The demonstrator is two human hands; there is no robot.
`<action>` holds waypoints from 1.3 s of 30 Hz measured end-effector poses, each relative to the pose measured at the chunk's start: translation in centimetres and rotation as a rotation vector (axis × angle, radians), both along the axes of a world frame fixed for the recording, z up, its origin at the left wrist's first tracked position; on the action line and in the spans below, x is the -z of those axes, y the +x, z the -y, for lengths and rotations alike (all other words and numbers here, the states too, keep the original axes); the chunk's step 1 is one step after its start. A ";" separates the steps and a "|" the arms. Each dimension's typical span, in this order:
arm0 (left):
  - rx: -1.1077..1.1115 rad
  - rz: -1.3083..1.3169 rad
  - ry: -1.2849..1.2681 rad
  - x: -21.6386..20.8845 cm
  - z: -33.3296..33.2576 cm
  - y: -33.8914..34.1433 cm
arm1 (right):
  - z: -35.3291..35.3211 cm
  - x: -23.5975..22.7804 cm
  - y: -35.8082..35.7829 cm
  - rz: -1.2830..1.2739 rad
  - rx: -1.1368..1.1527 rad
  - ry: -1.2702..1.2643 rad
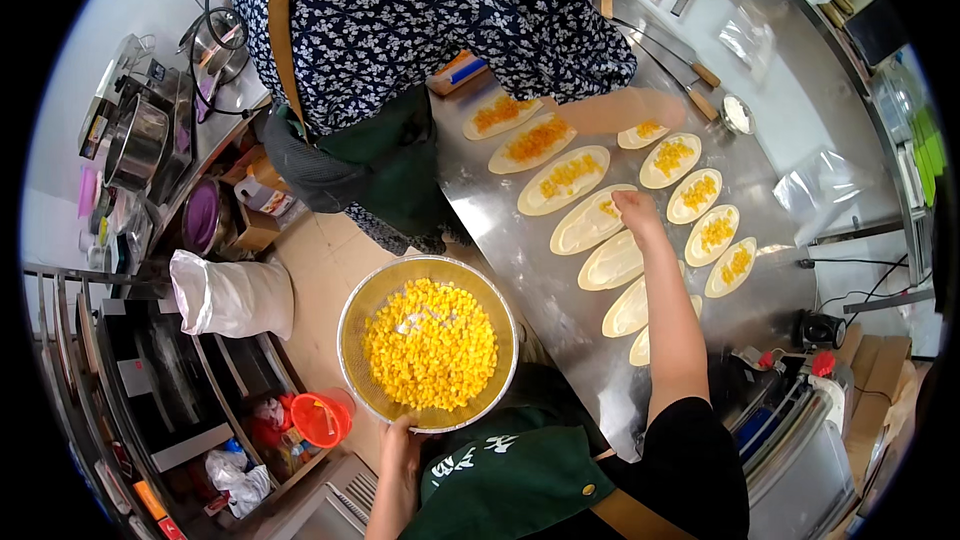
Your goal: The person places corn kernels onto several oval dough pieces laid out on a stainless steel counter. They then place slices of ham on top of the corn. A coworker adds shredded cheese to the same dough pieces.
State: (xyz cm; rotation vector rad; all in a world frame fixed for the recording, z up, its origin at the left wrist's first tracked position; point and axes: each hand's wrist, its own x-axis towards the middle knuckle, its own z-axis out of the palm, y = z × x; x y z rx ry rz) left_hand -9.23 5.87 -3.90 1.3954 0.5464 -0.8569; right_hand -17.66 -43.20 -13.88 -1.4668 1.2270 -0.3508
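Observation:
My left hand (400, 447) grips the near rim of a metal colander (350, 365), which holds a heap of yellow corn kernels (435, 345). My right hand (637, 212) reaches over the steel table, its fingers pinched together at the far end of an oval dough piece (583, 227). A few kernels lie on that dough by my fingertips; what is inside the pinch is mostly hidden. Bare ovals (611, 262) lie nearer me, partly under my forearm. Farther off, a dough oval (563, 180) carries corn, and another (535, 143) has a more orange topping.
Across the table corner a co-worker in a floral top (430, 20) stretches an arm (625, 111) over the dough. More corn-topped ovals (697, 197) line the right side. A small bowl of white stuff (738, 115) and long-handled tools (690, 85) lie beyond. A white sack (235, 292) stands on the floor, left.

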 end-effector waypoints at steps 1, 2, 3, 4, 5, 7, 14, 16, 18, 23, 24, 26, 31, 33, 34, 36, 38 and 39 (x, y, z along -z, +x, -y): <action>0.006 -0.005 -0.008 0.1 0.0 0.1 | 0.0 -0.1 -0.2 0.042 0.029 0.043; 0.012 -0.010 -0.016 0.1 -0.1 0.2 | -0.1 -0.1 -0.5 0.119 0.067 0.108; 0.019 -0.014 -0.023 0.1 -0.1 0.3 | -0.4 -0.1 -0.7 0.197 0.106 0.173; 0.020 -0.001 -0.018 0.0 0.0 0.4 | -0.6 -0.4 -0.7 0.277 0.141 0.234; 0.020 0.013 -0.012 -0.2 0.1 0.4 | -0.8 -0.8 -0.7 0.356 0.114 0.241; 0.048 0.023 0.003 -0.3 0.0 0.8 | -1.4 -1.3 -0.8 0.505 0.060 0.256; 0.156 -0.020 -0.005 -0.5 -1.3 2.1 | -0.8 0.4 -0.8 0.710 0.243 0.459; 0.154 -0.018 -0.005 -0.4 -2.0 2.3 | -0.7 1.4 -0.8 0.728 0.338 0.464; 0.135 -0.004 0.012 -0.5 -2.1 2.4 | -1.7 1.7 -0.9 0.772 0.313 0.484; 0.140 -0.021 -0.044 0.3 -3.6 3.0 | -13.7 -7.2 2.8 0.490 -0.181 0.429; 0.158 -0.047 -0.045 1.0 -3.8 3.3 | -17.3 -8.6 3.5 0.415 -0.361 0.418; 0.166 -0.045 -0.025 0.7 -3.5 3.5 | -23.2 -6.9 4.3 0.291 -0.867 0.177; 0.208 0.079 0.084 -0.6 -3.1 3.3 | -33.9 -7.5 6.2 -0.489 -1.244 -0.410; 0.161 0.092 0.024 0.2 -3.5 3.2 | -36.8 -6.9 6.0 -0.344 -1.241 -0.443; 0.166 0.055 0.002 0.4 -3.8 3.6 | -38.4 -6.7 5.7 -0.220 -1.122 -0.514; 0.212 0.045 -0.065 1.0 -4.2 4.1 | -40.0 -7.4 6.5 -0.116 -0.950 -0.558; 0.155 0.055 -0.063 0.5 -3.6 4.1 | -40.2 -7.3 8.2 -0.127 -0.969 -0.605; 0.130 0.059 -0.060 0.1 -3.3 4.1 | -40.2 -7.1 8.7 -0.133 -0.976 -0.626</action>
